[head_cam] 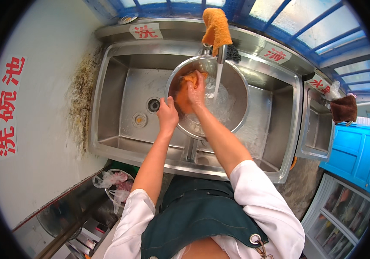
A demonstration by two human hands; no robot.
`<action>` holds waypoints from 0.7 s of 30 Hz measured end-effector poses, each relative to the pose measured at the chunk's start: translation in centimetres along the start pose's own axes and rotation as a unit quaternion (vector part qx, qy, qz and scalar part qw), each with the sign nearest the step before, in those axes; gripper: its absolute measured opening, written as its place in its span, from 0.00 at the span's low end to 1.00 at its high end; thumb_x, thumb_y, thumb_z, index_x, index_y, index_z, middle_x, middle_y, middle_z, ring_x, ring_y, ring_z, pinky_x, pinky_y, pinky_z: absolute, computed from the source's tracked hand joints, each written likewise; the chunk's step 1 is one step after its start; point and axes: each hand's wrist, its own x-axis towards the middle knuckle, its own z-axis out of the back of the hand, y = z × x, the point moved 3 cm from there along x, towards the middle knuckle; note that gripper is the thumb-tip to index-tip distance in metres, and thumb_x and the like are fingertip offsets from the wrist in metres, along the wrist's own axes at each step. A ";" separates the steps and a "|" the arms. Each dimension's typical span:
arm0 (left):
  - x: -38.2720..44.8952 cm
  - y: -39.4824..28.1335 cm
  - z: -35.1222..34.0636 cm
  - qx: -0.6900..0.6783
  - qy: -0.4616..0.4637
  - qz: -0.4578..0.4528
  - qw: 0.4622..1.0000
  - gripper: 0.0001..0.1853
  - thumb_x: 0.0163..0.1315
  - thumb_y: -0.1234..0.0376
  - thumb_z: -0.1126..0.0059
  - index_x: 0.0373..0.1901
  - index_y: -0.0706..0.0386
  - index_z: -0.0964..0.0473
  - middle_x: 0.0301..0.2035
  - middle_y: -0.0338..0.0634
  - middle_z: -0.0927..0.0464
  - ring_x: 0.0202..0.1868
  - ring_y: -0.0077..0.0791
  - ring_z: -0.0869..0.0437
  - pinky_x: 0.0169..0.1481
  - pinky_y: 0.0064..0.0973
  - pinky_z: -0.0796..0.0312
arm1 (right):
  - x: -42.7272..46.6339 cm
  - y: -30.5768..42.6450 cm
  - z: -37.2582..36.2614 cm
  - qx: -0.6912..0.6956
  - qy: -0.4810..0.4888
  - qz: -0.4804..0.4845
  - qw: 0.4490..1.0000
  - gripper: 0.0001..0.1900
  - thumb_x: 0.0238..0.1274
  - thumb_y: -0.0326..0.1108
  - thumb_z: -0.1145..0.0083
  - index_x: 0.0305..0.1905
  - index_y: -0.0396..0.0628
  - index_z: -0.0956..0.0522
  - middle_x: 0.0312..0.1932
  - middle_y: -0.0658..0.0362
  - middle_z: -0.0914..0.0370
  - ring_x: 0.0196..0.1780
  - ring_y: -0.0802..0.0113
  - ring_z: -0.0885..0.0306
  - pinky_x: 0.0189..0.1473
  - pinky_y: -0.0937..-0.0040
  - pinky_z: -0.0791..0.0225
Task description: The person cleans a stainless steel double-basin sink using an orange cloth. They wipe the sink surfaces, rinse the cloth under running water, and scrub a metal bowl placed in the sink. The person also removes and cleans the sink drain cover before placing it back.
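Note:
A large round stainless steel basin (241, 106) rests over the divider of a two-bowl steel sink (190, 149). Water runs into it from the faucet spout (222, 55). Inside the basin, at its left side, my right hand (198, 92) presses a wet orange cloth (183, 98) against the wall, its fingers on the upper part of the cloth. My left hand (168, 114) grips the basin's left rim from outside, the thumb up at the edge. Clear water covers the basin's floor.
A second orange cloth (215, 26) hangs over the faucet, with a black scrubber (233, 53) behind it. A drain strainer (139, 119) lies in the left bowl beside the drain hole (153, 105). To the right are a small sink (317, 129) and a brown cloth (343, 108).

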 end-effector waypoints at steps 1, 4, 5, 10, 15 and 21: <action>0.1 -0.2 -0.2 -0.002 0.016 0.005 1.000 0.28 0.77 0.48 0.65 0.50 0.68 0.30 0.43 0.70 0.20 0.51 0.70 0.22 0.54 0.54 0.30 | -0.6 0.6 -1.1 0.129 0.026 -0.113 0.985 0.26 0.67 0.30 0.45 0.69 0.48 0.32 0.65 0.53 0.30 0.66 0.59 0.32 0.68 0.66 0.37; -0.1 -0.1 -0.6 -0.047 0.013 0.008 0.999 0.27 0.77 0.49 0.65 0.45 0.66 0.30 0.41 0.68 0.20 0.50 0.70 0.22 0.53 0.54 0.31 | -2.0 4.5 -1.4 0.210 0.092 -0.218 0.949 0.20 0.71 0.31 0.45 0.66 0.44 0.28 0.60 0.55 0.25 0.61 0.67 0.27 0.62 0.69 0.33; 0.0 0.0 -0.9 -0.054 0.010 0.003 0.998 0.26 0.77 0.50 0.66 0.44 0.66 0.31 0.40 0.67 0.20 0.48 0.70 0.22 0.52 0.54 0.32 | -2.3 5.9 -0.8 0.186 0.145 -0.210 0.949 0.20 0.70 0.31 0.45 0.65 0.43 0.27 0.58 0.55 0.23 0.59 0.68 0.26 0.61 0.69 0.32; 0.8 1.1 -2.0 -0.088 -0.103 -0.020 0.991 0.23 0.79 0.54 0.68 0.40 0.66 0.31 0.33 0.59 0.23 0.36 0.58 0.23 0.45 0.45 0.32 | -2.6 10.0 6.1 -0.015 0.521 -0.169 0.837 0.16 0.65 0.39 0.41 0.52 0.41 0.20 0.45 0.52 0.16 0.48 0.67 0.21 0.54 0.66 0.29; 0.4 1.9 -2.9 -0.283 -0.091 0.099 0.950 0.25 0.80 0.54 0.67 0.31 0.66 0.34 0.26 0.46 0.34 0.31 0.35 0.36 0.41 0.35 0.36 | -1.0 10.5 5.5 0.022 0.477 -0.088 0.874 0.17 0.62 0.38 0.41 0.52 0.43 0.21 0.51 0.51 0.21 0.56 0.61 0.25 0.62 0.66 0.34; -0.2 0.5 -2.4 -0.167 -0.044 0.070 0.982 0.27 0.79 0.54 0.67 0.29 0.68 0.32 0.25 0.44 0.31 0.30 0.35 0.34 0.41 0.36 0.35 | 2.8 3.8 -1.7 0.136 -0.150 -0.145 0.968 0.23 0.63 0.34 0.40 0.62 0.46 0.31 0.53 0.52 0.26 0.58 0.61 0.28 0.62 0.63 0.34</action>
